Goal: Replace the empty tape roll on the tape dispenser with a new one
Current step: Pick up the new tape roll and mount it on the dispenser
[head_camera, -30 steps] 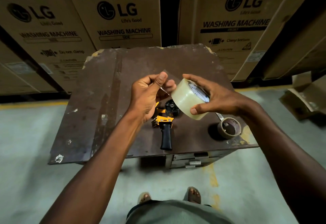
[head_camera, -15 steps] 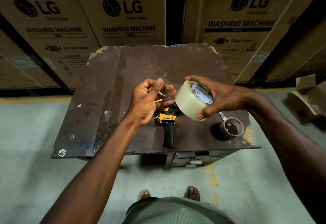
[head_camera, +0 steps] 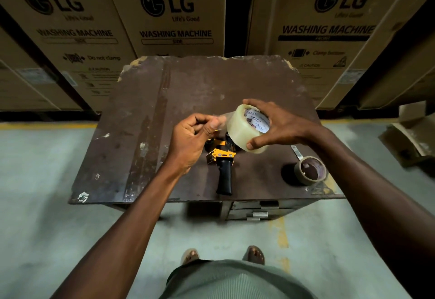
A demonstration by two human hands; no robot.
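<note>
Right hand (head_camera: 280,129) clamps the new tape roll (head_camera: 247,129) by its rim, above the tape dispenser (head_camera: 222,164), which lies on the table (head_camera: 146,122), hub bare. Left hand (head_camera: 190,138) has its fingers pinched together on what looks like the clear free end; film faint, hard to confirm. Empty core (head_camera: 309,170) stands well apart to the right. Step judged: peeling a leader. Pull slowly and level to the roll edge, keeping the film from folding on itself. Table dark, scuffed, chipped; concrete floor (head_camera: 47,228); LG cartons (head_camera: 174,13) stacked behind
</note>
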